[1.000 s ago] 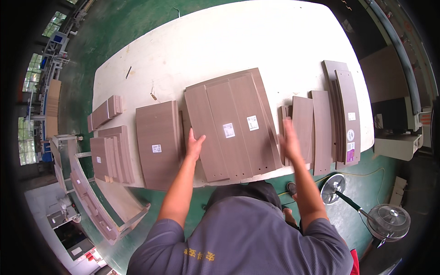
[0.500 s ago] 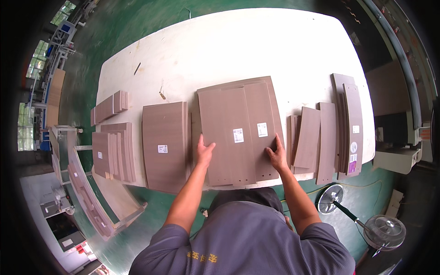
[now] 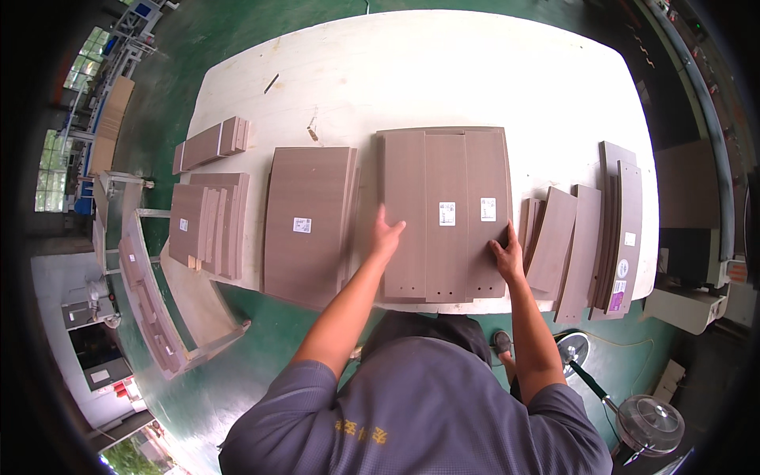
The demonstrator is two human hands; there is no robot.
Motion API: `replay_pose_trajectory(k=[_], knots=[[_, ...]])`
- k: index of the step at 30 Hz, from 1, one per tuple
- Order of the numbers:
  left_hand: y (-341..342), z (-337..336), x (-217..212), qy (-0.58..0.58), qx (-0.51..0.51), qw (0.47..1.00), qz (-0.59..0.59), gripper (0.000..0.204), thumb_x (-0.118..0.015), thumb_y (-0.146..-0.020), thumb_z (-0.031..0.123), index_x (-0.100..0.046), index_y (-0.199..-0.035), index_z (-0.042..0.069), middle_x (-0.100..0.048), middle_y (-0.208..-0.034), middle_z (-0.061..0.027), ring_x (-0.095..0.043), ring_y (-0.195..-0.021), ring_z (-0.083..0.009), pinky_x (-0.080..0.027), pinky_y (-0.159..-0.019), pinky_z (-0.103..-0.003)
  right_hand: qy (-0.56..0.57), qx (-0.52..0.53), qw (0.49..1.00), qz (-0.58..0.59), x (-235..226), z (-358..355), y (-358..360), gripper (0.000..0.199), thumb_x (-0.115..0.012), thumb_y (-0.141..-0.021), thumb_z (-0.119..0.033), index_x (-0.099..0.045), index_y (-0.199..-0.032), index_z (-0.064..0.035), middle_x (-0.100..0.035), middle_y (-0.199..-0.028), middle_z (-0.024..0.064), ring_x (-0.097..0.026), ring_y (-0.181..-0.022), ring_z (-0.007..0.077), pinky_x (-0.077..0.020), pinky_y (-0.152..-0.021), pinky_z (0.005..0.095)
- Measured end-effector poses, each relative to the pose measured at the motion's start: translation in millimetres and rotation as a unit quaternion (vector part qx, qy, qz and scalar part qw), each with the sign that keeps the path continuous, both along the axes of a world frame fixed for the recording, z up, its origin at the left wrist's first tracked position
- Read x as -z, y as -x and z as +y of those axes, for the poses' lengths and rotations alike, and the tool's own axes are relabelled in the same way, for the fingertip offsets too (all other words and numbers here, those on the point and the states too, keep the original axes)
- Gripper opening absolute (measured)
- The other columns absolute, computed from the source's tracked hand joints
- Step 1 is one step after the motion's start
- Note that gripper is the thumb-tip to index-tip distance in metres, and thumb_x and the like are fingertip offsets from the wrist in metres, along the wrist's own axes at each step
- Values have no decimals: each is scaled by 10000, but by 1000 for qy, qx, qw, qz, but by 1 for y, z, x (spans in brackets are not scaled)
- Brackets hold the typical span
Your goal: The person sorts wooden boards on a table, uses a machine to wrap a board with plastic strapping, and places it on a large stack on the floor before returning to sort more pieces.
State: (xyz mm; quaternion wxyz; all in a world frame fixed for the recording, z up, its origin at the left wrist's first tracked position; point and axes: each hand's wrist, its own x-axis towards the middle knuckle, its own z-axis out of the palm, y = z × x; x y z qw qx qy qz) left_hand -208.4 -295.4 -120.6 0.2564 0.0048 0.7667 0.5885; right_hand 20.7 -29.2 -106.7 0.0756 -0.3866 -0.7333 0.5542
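Three brown wood-grain panels (image 3: 445,210) lie side by side on a pale worktable (image 3: 443,75), two of them with small white labels. My left hand (image 3: 385,236) presses flat, fingers spread, on the left edge of this group. My right hand (image 3: 507,255) grips the lower right edge of the rightmost panel. A single stack of wider brown panels (image 3: 307,222) lies just left of my left hand.
Narrow brown boards (image 3: 582,237) lean stacked at the table's right end. Smaller panel stacks (image 3: 207,222) and a short bundle (image 3: 212,144) sit at the left. A rack of panels (image 3: 154,317) stands on the green floor at left; a fan (image 3: 651,423) at lower right.
Both hands have drawn in onto the panel group's side edges. The three panels now lie squared and aligned, where a second ago they lay tilted.
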Motion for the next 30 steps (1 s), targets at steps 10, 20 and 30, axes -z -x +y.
replay_pose_trajectory(k=[10, 20, 30], knots=[[-86, -61, 16, 80, -4, 996, 45, 735, -717, -933, 157, -358, -1523, -94, -457, -1548, -261, -451, -1441, -319, -367, -1185, -424, -50, -3, 998, -46, 3, -19, -24, 787, -741, -924, -137, -330, -1586, -30, -493, -1520, 268, -501, -1405, 376, -390, -1173, 410], [-87, -49, -16, 66, 7, 998, 4, 719, -655, -973, 96, -288, -1564, -85, -400, -1593, -241, -393, -1478, -304, -313, -1211, -395, -320, 180, 875, -315, -17, 133, -170, 1026, -839, -728, -244, -307, -1602, -168, -282, -1626, 270, -296, -1496, 449, -300, -1216, 516], [-81, -70, 13, 85, 0, 996, 21, 746, -726, -938, 108, -331, -1540, -89, -471, -1528, -209, -460, -1406, -262, -371, -1168, -386, -304, 221, 896, -237, -44, 104, -189, 773, -845, -709, -336, -584, -1434, -278, -492, -1450, 271, -476, -1317, 467, -439, -1087, 555]])
